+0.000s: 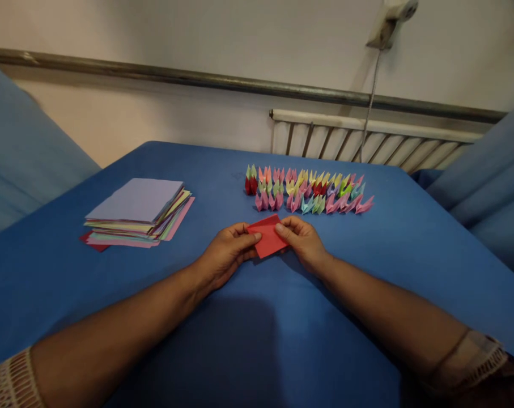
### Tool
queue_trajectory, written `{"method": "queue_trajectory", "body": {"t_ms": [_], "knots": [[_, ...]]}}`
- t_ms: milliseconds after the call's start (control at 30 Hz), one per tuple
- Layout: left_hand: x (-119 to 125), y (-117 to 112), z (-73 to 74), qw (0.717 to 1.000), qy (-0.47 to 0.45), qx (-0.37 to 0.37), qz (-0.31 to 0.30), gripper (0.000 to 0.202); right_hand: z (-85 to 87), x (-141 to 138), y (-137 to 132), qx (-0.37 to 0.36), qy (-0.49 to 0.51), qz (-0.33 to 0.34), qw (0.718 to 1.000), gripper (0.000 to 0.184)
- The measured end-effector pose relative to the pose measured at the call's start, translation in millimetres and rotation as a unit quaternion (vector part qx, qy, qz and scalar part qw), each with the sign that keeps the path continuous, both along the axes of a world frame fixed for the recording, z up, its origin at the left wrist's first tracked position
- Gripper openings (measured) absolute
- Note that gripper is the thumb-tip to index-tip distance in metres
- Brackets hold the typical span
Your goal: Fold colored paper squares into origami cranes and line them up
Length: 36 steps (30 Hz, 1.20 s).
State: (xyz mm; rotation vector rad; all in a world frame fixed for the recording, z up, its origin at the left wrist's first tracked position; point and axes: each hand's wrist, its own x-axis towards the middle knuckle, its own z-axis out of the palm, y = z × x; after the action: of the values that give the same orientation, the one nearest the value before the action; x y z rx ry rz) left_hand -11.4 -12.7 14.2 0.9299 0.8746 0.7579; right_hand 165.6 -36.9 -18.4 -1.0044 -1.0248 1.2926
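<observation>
A small red folded paper is held between both hands, a little above the blue tabletop. My left hand pinches its left edge, thumb on top and fingers underneath. On the right edge, my right hand is closed in the same kind of pinch. A fold line runs near the paper's upper side. Just beyond the hands stand rows of folded paper cranes in pink, red, yellow, green and blue. The undersides of the paper and the fingers below it are hidden.
A stack of coloured paper sheets lies at the left, with a red sheet poking out beneath. The blue table meets a wall with a rail and radiator. Blue curtains hang at both sides.
</observation>
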Motion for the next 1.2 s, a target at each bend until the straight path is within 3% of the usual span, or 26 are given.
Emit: {"method": "queue_trajectory", "body": {"t_ms": [100,300,433,567,733,833,967,1100,1200], "knots": [[1.1,-1.7,0.7,1.000,-0.008,-0.006,0.015,0.022,-0.2,-0.3,-1.2,-0.009,-0.004,0.023,1.000,0.038],[1.7,-8.0,2.7,0.982,0.099,0.088,-0.133,0.026,0.6,0.8,0.5,-0.013,0.012,-0.055,0.998,0.035],[2.7,-6.6,5.8,0.978,0.129,0.143,-0.075,0.026,-0.2,-2.1,-3.3,0.021,-0.079,0.005,0.997,0.034],[1.3,-0.9,2.8,0.985,0.121,0.119,-0.035,0.021,0.1,-2.3,-5.7,0.042,-0.071,0.014,0.997,0.031],[0.1,4.4,-2.4,0.995,0.035,0.065,0.060,0.025,-4.2,0.1,-2.5,0.018,-0.048,0.062,0.997,0.033],[0.4,5.3,-4.2,0.995,0.039,0.070,0.054,0.029,-7.2,0.6,0.4,-0.012,-0.023,0.050,0.998,0.033],[0.2,3.2,-4.8,0.976,0.097,0.193,0.013,0.055,-5.3,0.8,2.1,-0.019,0.013,0.017,1.000,0.034],[-0.2,0.9,-3.3,0.958,0.145,0.246,-0.043,0.023,-2.1,1.5,0.7,0.002,-0.028,0.020,0.999,0.035],[0.1,3.0,-2.7,0.973,0.114,0.199,-0.003,0.023,-0.5,3.8,-1.2,0.008,-0.032,0.034,0.999,0.036]]}}
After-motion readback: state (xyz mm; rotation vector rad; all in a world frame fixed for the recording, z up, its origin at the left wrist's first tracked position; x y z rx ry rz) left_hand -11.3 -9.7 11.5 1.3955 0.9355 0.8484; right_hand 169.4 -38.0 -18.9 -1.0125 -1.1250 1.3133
